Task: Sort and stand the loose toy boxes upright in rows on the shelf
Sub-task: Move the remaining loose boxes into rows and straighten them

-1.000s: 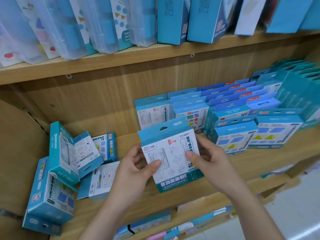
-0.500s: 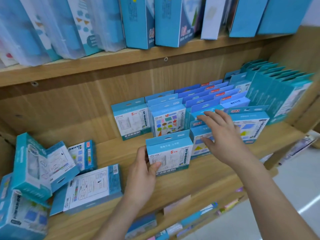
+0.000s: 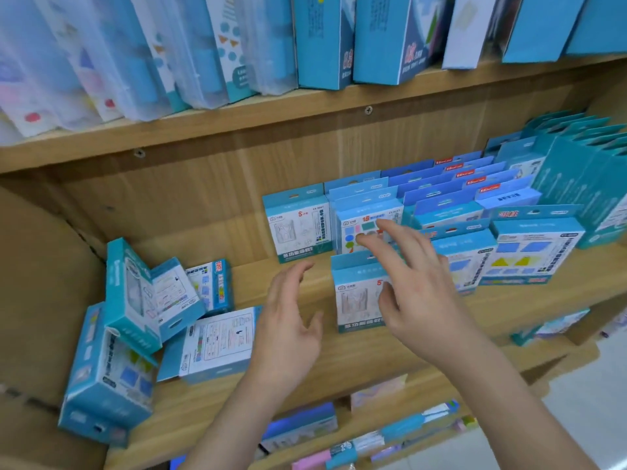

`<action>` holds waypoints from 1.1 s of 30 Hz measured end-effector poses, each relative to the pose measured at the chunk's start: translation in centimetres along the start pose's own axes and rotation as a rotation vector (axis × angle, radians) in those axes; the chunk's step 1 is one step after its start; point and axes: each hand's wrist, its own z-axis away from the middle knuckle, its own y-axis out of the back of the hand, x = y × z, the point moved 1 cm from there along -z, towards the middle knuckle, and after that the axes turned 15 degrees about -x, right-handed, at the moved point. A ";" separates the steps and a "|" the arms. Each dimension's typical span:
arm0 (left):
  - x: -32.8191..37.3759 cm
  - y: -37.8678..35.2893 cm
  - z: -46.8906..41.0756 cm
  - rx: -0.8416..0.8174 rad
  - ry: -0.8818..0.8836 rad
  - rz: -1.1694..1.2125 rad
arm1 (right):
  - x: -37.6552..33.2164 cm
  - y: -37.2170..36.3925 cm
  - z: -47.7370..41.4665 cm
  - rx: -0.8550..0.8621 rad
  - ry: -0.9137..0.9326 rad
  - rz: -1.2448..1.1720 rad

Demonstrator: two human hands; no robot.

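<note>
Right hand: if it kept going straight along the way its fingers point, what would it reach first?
Probably the upright box with coloured shapes in the back row: the right hand has open fingers aimed up and left at its front. Depth is unclear, and the freshly stood box sits just below the palm.

Light wood shelving (image 3: 339,100) across the whole view, screw heads (image 3: 368,110) along the upper board's front edge; grain-patterned back panel (image 3: 190,195) behind; slanted wooden side panel (image 3: 37,283) at nine o'clock; pale, glossy floor (image 3: 583,408) at four o'clock, possibly tiled, too blurred to say; soft, even lighting, no hard shadows.
</note>
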 end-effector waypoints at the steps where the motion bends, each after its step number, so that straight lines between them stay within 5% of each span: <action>1: -0.6 1.2 0.5 -0.042 -0.015 -0.115 | -0.5 -0.1 0.0 0.015 0.011 0.005; 7: -6.8 6.3 2.4 -0.630 0.455 -0.710 | -4.6 -3.2 0.7 0.034 0.087 -0.149; 10: -7.8 6.2 1.6 -0.598 0.447 -0.675 | -6.6 -6.4 1.1 -0.166 0.096 -0.157; 16: -6.3 4.8 2.1 -0.606 0.154 -0.655 | -7.9 -8.4 -0.3 -0.612 0.098 -0.044; 21: -6.0 4.0 3.1 -0.591 0.130 -0.598 | -6.8 -9.3 -0.8 -0.708 0.108 -0.002; 27: -7.1 5.8 6.1 -0.283 0.085 -0.569 | -5.8 -9.1 -0.3 -0.630 0.038 -0.262; 31: -6.2 6.7 7.5 0.259 0.000 -0.322 | -4.2 -8.9 0.2 -0.556 -0.114 -0.876; 33: -5.1 6.8 7.5 0.396 0.075 -0.049 | -4.0 -8.5 0.6 -0.559 -0.078 -1.236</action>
